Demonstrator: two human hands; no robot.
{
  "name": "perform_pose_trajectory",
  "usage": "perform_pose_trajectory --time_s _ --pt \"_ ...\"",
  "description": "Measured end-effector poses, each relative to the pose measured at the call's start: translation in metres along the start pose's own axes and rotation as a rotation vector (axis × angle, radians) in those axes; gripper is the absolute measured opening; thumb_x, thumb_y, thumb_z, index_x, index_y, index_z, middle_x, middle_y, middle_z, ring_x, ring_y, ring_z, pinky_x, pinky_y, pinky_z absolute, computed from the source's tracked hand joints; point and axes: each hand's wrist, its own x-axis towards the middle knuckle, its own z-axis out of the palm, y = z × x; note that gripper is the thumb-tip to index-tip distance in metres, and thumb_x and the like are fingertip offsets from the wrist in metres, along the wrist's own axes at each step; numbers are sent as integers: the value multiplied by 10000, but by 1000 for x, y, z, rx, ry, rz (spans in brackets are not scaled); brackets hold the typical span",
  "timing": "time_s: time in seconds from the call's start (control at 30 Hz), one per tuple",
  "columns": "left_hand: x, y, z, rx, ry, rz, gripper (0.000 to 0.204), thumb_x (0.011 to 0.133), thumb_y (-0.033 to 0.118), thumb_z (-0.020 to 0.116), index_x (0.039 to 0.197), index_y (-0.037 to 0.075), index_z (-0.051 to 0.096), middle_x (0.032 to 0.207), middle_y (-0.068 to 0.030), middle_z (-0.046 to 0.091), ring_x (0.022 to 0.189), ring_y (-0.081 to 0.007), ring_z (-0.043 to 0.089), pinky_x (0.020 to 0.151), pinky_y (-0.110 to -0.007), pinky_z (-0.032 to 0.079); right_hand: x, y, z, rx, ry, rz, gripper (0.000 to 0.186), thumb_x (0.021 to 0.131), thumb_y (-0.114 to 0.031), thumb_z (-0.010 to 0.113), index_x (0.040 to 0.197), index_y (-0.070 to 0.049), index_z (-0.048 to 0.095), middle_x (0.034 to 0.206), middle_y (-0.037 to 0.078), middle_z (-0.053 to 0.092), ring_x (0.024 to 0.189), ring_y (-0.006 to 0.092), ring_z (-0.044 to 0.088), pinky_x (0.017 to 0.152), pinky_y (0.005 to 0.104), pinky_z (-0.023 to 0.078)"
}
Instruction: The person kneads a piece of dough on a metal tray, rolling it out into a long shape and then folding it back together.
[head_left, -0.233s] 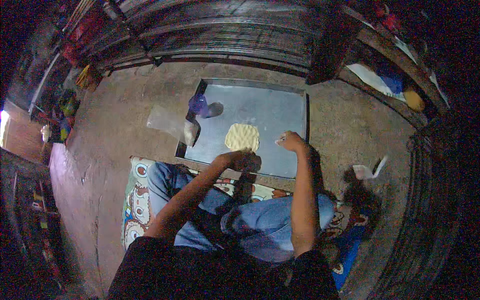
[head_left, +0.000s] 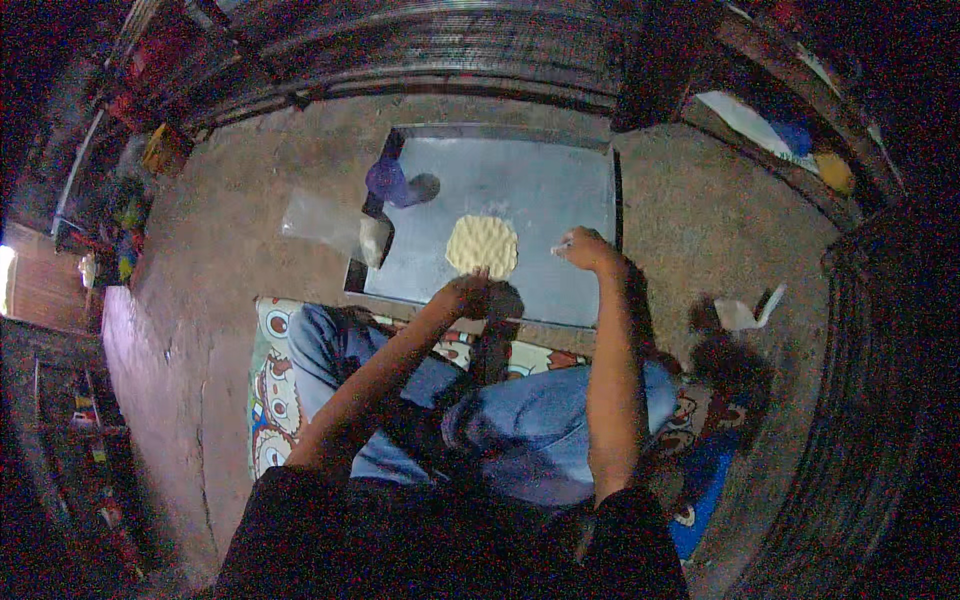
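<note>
head view: left hand [head_left: 466, 296] is at the dough [head_left: 482, 243], spread unclear; right hand [head_left: 584, 250] half-curls over the tray [head_left: 550, 180]; can't tell either's hold. likely flattening, wanting even pressure next.

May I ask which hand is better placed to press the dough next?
Likely the left hand: it is at the dough, whereas the right hand is apart from it, over the tray.

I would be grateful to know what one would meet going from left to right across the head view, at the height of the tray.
Clear plastic bag, flat pale-yellow piece of dough, the person's right hand, thin white bent object.
</note>
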Motion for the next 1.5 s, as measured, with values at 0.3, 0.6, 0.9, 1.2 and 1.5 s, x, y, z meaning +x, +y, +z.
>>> perform_pose_trajectory --time_s 0.3,0.6,0.9,1.2,1.5 --pt "29 11 -32 -526 -85 -362 364 875 331 457 855 3 614 830 -168 636 789 -303 610 689 -421 487 2 5 -3 28 -43 -13 477 765 -407 677 1067 -42 625 1085 201 609 1013 350 583 877 403 458" --pt "6 16 -52 -41 -323 -218 248 727 259 604 874 64 647 894 -170 647 817 -317 627 736 -414 502 -5 0 -1 126 55 4 517 766 -416 671 1110 -38 595 1170 195 568 1069 342 553 901 399 449" --pt "15 16 -95 208 -406 -91 207 760 233 575 821 49 648 875 -167 649 789 -316 634 688 -411 508 23 13 7 -48 -10 -49 511 781 -425 655 1108 -37 594 1152 192 576 1047 347 561 897 409 450" --pt "-10 37 -84 183 -145 84 376 770 174 574 1107 19 519 851 -159 652 804 -302 645 668 -411 506 16 3 -4 30 -40 40 518 772 -432 669 1101 -39 593 1165 196 565 1070 343 552 914 407 442" --pt "-10 3 -102 17 -171 -116 394 757 160 582 1135 55 553 1001 -211 618 837 -355 613 781 -436 490 12 9 0 46 1 26 498 782 -415 659 1081 -21 604 1132 196 587 1049 329 568 897 396 449"
